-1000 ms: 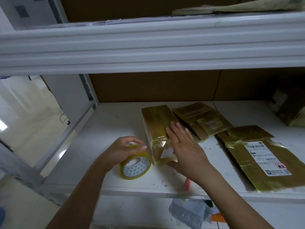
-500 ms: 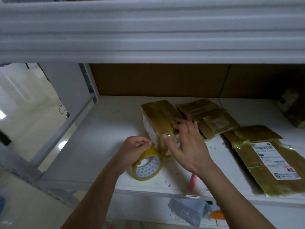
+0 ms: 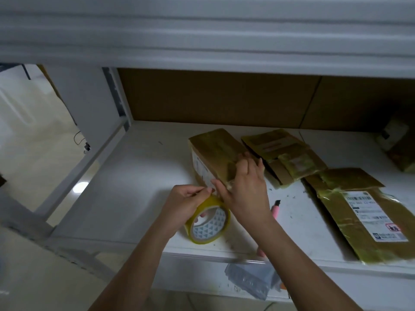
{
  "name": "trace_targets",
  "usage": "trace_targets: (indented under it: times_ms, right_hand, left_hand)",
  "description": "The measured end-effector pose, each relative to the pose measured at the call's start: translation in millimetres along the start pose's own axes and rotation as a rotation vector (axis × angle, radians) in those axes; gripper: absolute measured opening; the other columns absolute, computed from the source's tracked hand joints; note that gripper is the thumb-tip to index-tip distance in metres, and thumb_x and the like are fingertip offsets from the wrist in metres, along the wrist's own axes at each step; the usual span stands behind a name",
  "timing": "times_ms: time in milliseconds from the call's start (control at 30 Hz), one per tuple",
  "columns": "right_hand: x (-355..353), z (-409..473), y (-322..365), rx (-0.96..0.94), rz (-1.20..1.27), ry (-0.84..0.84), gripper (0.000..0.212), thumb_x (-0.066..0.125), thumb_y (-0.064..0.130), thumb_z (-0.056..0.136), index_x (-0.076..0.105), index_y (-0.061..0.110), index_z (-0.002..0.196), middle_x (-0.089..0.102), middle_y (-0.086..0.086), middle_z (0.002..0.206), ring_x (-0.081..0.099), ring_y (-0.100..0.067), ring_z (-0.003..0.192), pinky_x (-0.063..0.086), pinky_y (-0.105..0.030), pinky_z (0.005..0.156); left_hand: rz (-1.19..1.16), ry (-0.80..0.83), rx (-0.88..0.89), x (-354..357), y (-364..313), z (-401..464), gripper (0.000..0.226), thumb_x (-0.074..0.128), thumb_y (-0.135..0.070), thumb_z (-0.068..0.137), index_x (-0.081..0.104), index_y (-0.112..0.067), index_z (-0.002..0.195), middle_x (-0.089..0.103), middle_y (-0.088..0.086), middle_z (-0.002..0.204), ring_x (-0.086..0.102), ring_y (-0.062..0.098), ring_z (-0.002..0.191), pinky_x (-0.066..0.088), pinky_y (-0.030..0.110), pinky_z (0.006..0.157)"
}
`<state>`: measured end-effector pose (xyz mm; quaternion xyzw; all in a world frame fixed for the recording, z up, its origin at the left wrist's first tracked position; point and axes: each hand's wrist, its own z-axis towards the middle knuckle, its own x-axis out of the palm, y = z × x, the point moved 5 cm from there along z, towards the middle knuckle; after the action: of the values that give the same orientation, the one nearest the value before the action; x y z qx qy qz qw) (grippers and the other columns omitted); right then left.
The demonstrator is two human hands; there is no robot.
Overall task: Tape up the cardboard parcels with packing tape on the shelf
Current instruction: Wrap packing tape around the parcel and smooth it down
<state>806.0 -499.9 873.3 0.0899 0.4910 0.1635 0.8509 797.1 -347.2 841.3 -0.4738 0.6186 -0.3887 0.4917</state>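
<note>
A brown cardboard parcel (image 3: pixel 215 151) wrapped in yellowish tape lies on the white shelf (image 3: pixel 125 198). My left hand (image 3: pixel 182 205) grips a yellow roll of packing tape (image 3: pixel 208 223), held just left of the parcel's near end. My right hand (image 3: pixel 244 189) rests on that near end, fingers curled and pinching the tape strip against the cardboard. Two flatter taped parcels lie to the right: one with an open flap (image 3: pixel 285 156), and a long one with a white label (image 3: pixel 368 214).
A pink utility knife (image 3: pixel 275 209) lies on the shelf just right of my right wrist. Another brown package (image 3: pixel 397 149) sits at the far right. A shelf beam (image 3: pixel 202 37) runs overhead. A grey plastic bag (image 3: pixel 251 281) shows below the shelf edge.
My left hand has lifted the roll from the shelf up to the parcel's near end. My right hand went from lying flat on the parcel to pinching the tape there.
</note>
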Motion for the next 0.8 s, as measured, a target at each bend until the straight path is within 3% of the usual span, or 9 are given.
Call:
trace_targets:
  times_ms: [133, 200, 267, 367, 433, 533, 600, 700, 800]
  right_hand:
    - [2, 4, -9, -0.056, 0.128, 0.092, 0.065, 0.061, 0.057, 0.082, 0.055, -0.003, 0.107, 0.058, -0.022, 0.122, 0.046, -0.036, 0.129, 0.014, -0.042, 0.117]
    - [-6, 5, -14, -0.097, 0.249, 0.167, 0.067, 0.060, 0.056, 0.082, 0.055, 0.000, 0.117, 0.054, -0.016, 0.132, 0.039, -0.029, 0.136, 0.013, -0.033, 0.118]
    - [-22, 2, -25, -0.131, 0.458, 0.180, 0.057, 0.063, 0.050, 0.084, 0.060, 0.007, 0.122, 0.051, -0.006, 0.140, 0.038, -0.018, 0.139, 0.023, -0.023, 0.114]
    - [-52, -19, -57, -0.117, 0.584, -0.054, 0.025, 0.063, 0.023, 0.092, 0.068, 0.014, 0.114, 0.059, 0.001, 0.130, 0.048, -0.007, 0.129, 0.037, -0.014, 0.102]
    - [-50, -41, -85, -0.055, 0.432, -0.109, 0.027, 0.061, 0.004, 0.089, 0.069, 0.019, 0.110, 0.062, 0.002, 0.109, 0.061, -0.012, 0.103, 0.046, -0.011, 0.080]
    - [-17, -69, -122, -0.025, 0.128, 0.173, 0.049, 0.072, 0.002, 0.077, 0.067, 0.021, 0.122, 0.053, 0.000, 0.095, 0.058, -0.017, 0.073, 0.049, -0.021, 0.057]
    - [-2, -80, -125, -0.155, 0.005, 0.303, 0.040, 0.075, 0.014, 0.077, 0.072, 0.025, 0.114, 0.060, -0.004, 0.094, 0.062, -0.023, 0.076, 0.053, -0.028, 0.063]
    - [1, -83, -115, -0.251, -0.148, 0.407, 0.022, 0.057, 0.028, 0.078, 0.074, 0.030, 0.093, 0.067, 0.005, 0.090, 0.066, -0.020, 0.087, 0.047, -0.033, 0.079]
    - [-6, -81, -113, -0.220, -0.157, 0.351, 0.014, 0.060, 0.027, 0.071, 0.067, 0.025, 0.083, 0.060, 0.006, 0.075, 0.064, -0.021, 0.070, 0.050, -0.034, 0.070]
  left_hand:
    - [-0.099, -0.042, -0.019, 3, 2, -2, 0.015, 0.071, -0.031, 0.087, 0.076, -0.017, 0.091, 0.068, -0.004, 0.061, 0.059, 0.009, 0.049, 0.044, 0.021, 0.043]
    - [-0.123, -0.051, -0.014, 2, 0, -2, 0.013, 0.074, -0.029, 0.085, 0.076, -0.017, 0.089, 0.072, -0.004, 0.068, 0.063, 0.008, 0.055, 0.045, 0.020, 0.046]
    - [-0.109, -0.046, -0.005, 1, 0, -1, 0.011, 0.076, -0.027, 0.083, 0.076, -0.017, 0.087, 0.075, -0.004, 0.075, 0.070, 0.012, 0.066, 0.052, 0.022, 0.055]
    - [-0.048, -0.067, 0.005, -1, 2, -2, 0.009, 0.076, -0.028, 0.083, 0.076, -0.020, 0.086, 0.075, -0.007, 0.077, 0.072, 0.016, 0.072, 0.055, 0.024, 0.062]
    - [-0.023, -0.087, 0.018, -2, 3, -3, 0.006, 0.074, -0.028, 0.085, 0.075, -0.022, 0.085, 0.074, -0.009, 0.075, 0.072, 0.014, 0.070, 0.053, 0.021, 0.059]
    - [-0.029, -0.096, 0.027, -1, 3, -5, 0.007, 0.073, -0.027, 0.086, 0.075, -0.021, 0.085, 0.075, -0.007, 0.074, 0.072, 0.014, 0.070, 0.052, 0.022, 0.059]
    - [-0.030, -0.110, 0.024, 0, 1, -6, 0.009, 0.072, -0.028, 0.087, 0.075, -0.020, 0.086, 0.074, -0.006, 0.073, 0.071, 0.014, 0.070, 0.052, 0.021, 0.058]
    - [0.001, -0.112, 0.030, -1, -2, -8, 0.010, 0.066, -0.031, 0.091, 0.073, -0.025, 0.086, 0.072, -0.009, 0.076, 0.068, 0.011, 0.073, 0.050, 0.020, 0.059]
    - [0.014, -0.090, 0.045, -2, -4, -12, 0.013, 0.062, -0.030, 0.094, 0.072, -0.029, 0.087, 0.072, -0.008, 0.084, 0.067, 0.013, 0.080, 0.050, 0.020, 0.062]
